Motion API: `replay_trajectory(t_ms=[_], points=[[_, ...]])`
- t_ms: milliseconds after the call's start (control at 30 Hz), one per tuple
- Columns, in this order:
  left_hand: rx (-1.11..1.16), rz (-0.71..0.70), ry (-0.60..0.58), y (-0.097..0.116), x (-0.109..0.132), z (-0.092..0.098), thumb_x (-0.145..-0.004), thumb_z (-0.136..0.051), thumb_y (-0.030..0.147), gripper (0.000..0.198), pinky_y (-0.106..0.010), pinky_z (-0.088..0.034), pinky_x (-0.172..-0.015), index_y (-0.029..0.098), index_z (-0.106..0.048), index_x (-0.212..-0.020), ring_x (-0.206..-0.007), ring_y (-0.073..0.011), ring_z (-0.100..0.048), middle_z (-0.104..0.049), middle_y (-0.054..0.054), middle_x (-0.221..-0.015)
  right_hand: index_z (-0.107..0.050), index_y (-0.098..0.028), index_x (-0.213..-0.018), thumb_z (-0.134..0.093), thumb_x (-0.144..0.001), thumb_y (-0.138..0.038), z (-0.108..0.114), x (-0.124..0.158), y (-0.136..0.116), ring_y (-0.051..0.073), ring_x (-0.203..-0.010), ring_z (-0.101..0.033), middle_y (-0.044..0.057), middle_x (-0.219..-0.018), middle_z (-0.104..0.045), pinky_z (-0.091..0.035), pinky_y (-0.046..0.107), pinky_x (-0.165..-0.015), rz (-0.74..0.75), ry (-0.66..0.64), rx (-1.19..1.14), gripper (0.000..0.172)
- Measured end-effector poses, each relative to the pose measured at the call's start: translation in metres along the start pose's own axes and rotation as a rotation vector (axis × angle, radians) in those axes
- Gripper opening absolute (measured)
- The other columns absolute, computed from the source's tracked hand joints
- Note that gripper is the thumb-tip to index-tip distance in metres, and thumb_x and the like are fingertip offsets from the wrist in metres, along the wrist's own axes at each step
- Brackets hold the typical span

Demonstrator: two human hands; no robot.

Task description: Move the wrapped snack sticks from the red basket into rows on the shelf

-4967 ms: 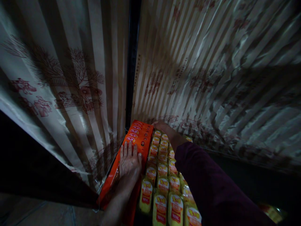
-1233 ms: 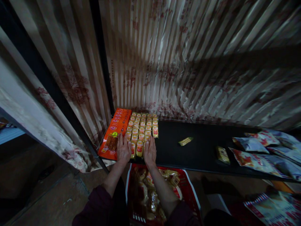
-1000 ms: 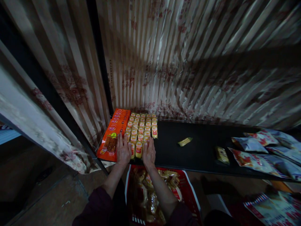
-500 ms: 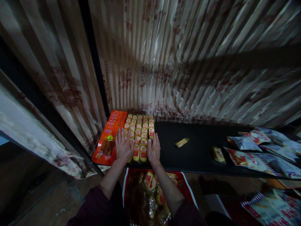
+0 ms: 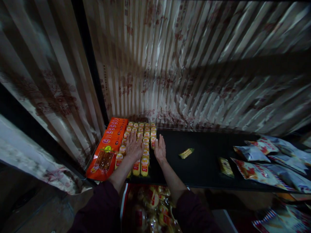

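Note:
Rows of small yellow snack packs (image 5: 144,166) with red and white labels stand packed together on a black shelf (image 5: 170,174). My left hand (image 5: 133,147) lies flat on top of the rows, fingers stretched out, hiding some packs. Along the right side of the block, my right hand (image 5: 160,149) is held on edge with straight fingers and nothing in it; whether it touches the packs I cannot tell. Several overlapping orange snack packets (image 5: 103,158) lie against the block's left side, the front one showing brown sticks through a clear window.
Below the shelf sits a red basket with a white rim (image 5: 123,204), holding more yellow wrapped packs (image 5: 152,197). Further right lie a flat gold wrapper (image 5: 186,153), a yellow pack (image 5: 225,167) and several white and red bags (image 5: 259,168). A dark post (image 5: 91,58) and striped sheeting (image 5: 155,64) bound the shelf.
My left hand has moved right and forward over the tops of the packs. My right hand has come slightly away from the block's side. The view has shifted a little.

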State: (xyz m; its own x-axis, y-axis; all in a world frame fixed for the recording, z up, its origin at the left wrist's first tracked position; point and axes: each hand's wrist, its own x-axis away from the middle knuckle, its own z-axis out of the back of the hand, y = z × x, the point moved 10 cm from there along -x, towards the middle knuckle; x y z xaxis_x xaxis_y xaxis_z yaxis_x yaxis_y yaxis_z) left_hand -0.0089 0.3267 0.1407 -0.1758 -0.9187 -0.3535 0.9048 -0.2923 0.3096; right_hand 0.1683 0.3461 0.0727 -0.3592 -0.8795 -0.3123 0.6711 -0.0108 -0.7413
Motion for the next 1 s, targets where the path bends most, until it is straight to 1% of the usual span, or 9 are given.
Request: replay_trajectory(t_ms=[100, 233, 367, 433, 500, 633, 733, 867, 1000], points=[[-0.009, 0.034, -0.031, -0.004, -0.015, -0.009, -0.087, -0.037, 0.037, 0.052, -0.053, -0.013, -0.113, 0.022, -0.044, -0.136, -0.14, -0.0299, -0.018, -0.036, -0.009, -0.147, -0.026, -0.006, -0.143, -0.015, -0.09, -0.055, -0.006, -0.016, 0.006, 0.023, -0.14, -0.023, 0.015, -0.149, -0.03, -0.019, 0.043, -0.114, -0.015, -0.052, -0.016, 0.073], [-0.057, 0.073, -0.091, -0.013, -0.031, -0.021, -0.087, -0.034, 0.038, 0.053, -0.053, -0.01, -0.113, 0.024, -0.041, -0.138, -0.141, -0.0293, -0.017, -0.037, -0.008, -0.147, -0.027, -0.01, -0.143, -0.018, -0.089, -0.056, -0.015, -0.028, 0.014, 0.023, -0.138, -0.027, 0.013, -0.148, -0.033, -0.021, 0.042, -0.114, -0.056, -0.132, -0.054, 0.072], [-0.126, 0.1, -0.156, -0.022, -0.036, -0.034, -0.089, -0.028, 0.041, 0.054, -0.05, -0.01, -0.114, 0.026, -0.039, -0.139, -0.141, -0.0272, -0.015, -0.036, -0.005, -0.148, -0.032, -0.019, -0.142, -0.02, -0.091, -0.054, -0.022, -0.029, 0.012, 0.022, -0.132, -0.039, 0.008, -0.143, -0.042, -0.028, 0.041, -0.111, 0.002, -0.142, -0.068, 0.063], [-0.15, 0.108, -0.178, -0.025, -0.035, -0.038, -0.089, -0.026, 0.042, 0.053, -0.05, -0.012, -0.113, 0.027, -0.039, -0.139, -0.141, -0.0272, -0.016, -0.035, -0.005, -0.148, -0.032, -0.02, -0.142, -0.021, -0.092, -0.051, -0.024, -0.027, 0.009, 0.024, -0.127, -0.045, 0.008, -0.14, -0.047, -0.031, 0.042, -0.109, 0.029, -0.14, -0.031, 0.06], [-0.159, 0.108, -0.177, -0.025, -0.034, -0.039, -0.089, -0.026, 0.042, 0.053, -0.05, -0.013, -0.113, 0.026, -0.04, -0.138, -0.141, -0.0278, -0.016, -0.034, -0.005, -0.148, -0.032, -0.018, -0.142, -0.021, -0.092, -0.049, -0.026, -0.025, 0.009, 0.025, -0.124, -0.048, 0.009, -0.138, -0.049, -0.031, 0.044, -0.108, 0.033, -0.143, 0.005, 0.06], [-0.141, 0.103, -0.153, -0.023, -0.035, -0.034, -0.089, -0.026, 0.041, 0.054, -0.05, -0.013, -0.113, 0.023, -0.04, -0.139, -0.141, -0.0286, -0.016, -0.035, -0.007, -0.148, -0.031, -0.016, -0.142, -0.021, -0.091, -0.053, -0.025, -0.027, 0.009, 0.024, -0.131, -0.04, 0.01, -0.143, -0.042, -0.028, 0.043, -0.111, 0.033, -0.146, -0.045, 0.065], [-0.101, 0.122, -0.178, -0.022, -0.04, -0.032, -0.089, -0.025, 0.043, 0.055, -0.051, -0.012, -0.113, 0.023, -0.04, -0.139, -0.141, -0.0284, -0.015, -0.034, -0.007, -0.148, -0.03, -0.015, -0.143, -0.022, -0.089, -0.059, -0.021, -0.036, 0.015, 0.022, -0.135, -0.033, 0.01, -0.146, -0.037, -0.023, 0.042, -0.113, -0.018, -0.126, -0.121, 0.07], [-0.046, 0.129, -0.213, -0.022, -0.057, -0.033, -0.088, -0.026, 0.044, 0.056, -0.052, -0.01, -0.114, 0.024, -0.037, -0.14, -0.142, -0.0283, -0.013, -0.03, -0.006, -0.15, -0.03, -0.017, -0.143, -0.023, -0.087, -0.061, -0.019, -0.056, 0.019, 0.022, -0.137, -0.03, 0.009, -0.148, -0.035, -0.02, 0.041, -0.115, -0.079, -0.132, -0.185, 0.072], [-0.051, 0.154, -0.249, -0.031, -0.076, -0.039, -0.089, -0.025, 0.041, 0.056, -0.053, -0.013, -0.113, 0.024, -0.036, -0.141, -0.141, -0.0283, -0.017, -0.03, -0.007, -0.15, -0.031, -0.019, -0.143, -0.027, -0.085, -0.064, -0.022, -0.076, 0.02, 0.023, -0.137, -0.03, 0.007, -0.147, -0.037, -0.02, 0.041, -0.115, -0.107, -0.159, -0.245, 0.074]])
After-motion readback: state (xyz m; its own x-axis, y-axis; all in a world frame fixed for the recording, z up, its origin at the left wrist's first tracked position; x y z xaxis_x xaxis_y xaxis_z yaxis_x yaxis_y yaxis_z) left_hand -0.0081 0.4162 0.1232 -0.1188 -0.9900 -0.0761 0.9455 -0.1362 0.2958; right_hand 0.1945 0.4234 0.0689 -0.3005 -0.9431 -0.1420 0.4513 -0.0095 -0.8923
